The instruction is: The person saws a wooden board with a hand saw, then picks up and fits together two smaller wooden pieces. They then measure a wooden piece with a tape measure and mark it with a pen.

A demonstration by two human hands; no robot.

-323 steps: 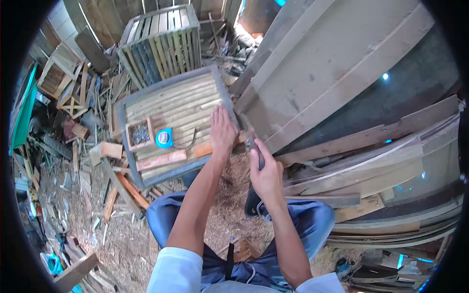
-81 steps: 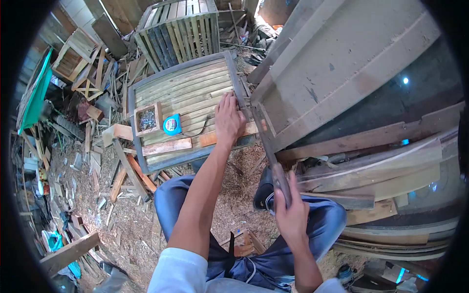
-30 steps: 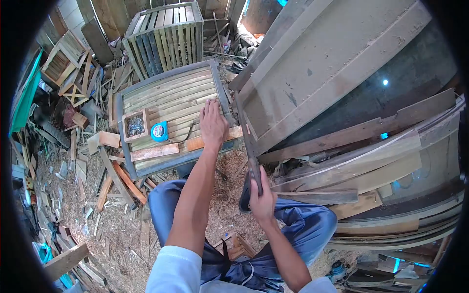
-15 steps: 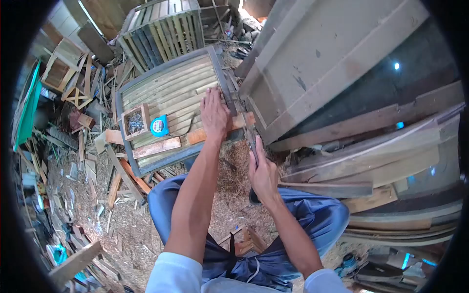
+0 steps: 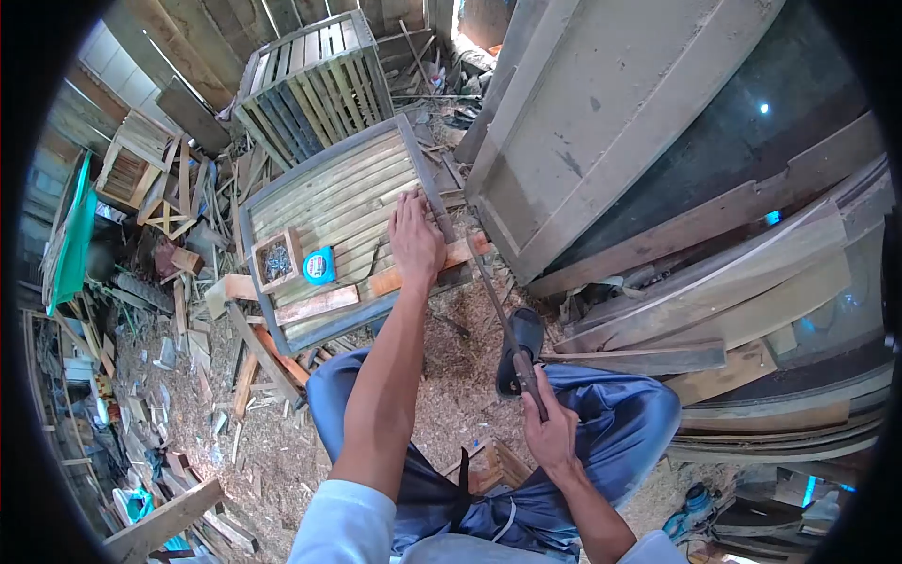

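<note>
A slatted bench (image 5: 329,188) with a dark frame stands in front of me. My left hand (image 5: 416,242) presses a reddish wooden strip (image 5: 385,280) down on its right side, fingers closed over it. The strip's right end sticks out past the frame. My right hand (image 5: 551,428) is wrapped round the handle of a saw (image 5: 503,318), whose long blade reaches up to the strip near that end. On the slats lie a blue tape measure (image 5: 319,266), a small wooden box of nails (image 5: 276,260) and a short wood piece (image 5: 318,305).
A slatted crate (image 5: 315,85) stands behind the bench. Large panels (image 5: 601,113) lean at the right, above stacked boards (image 5: 714,310). Wood scraps (image 5: 249,381) and shavings cover the floor at the left. A sandalled foot (image 5: 521,352) is below the saw.
My right hand has pulled back toward my body with the saw, and more of the blade shows. My left hand stays on the strip. The view has shifted slightly.
</note>
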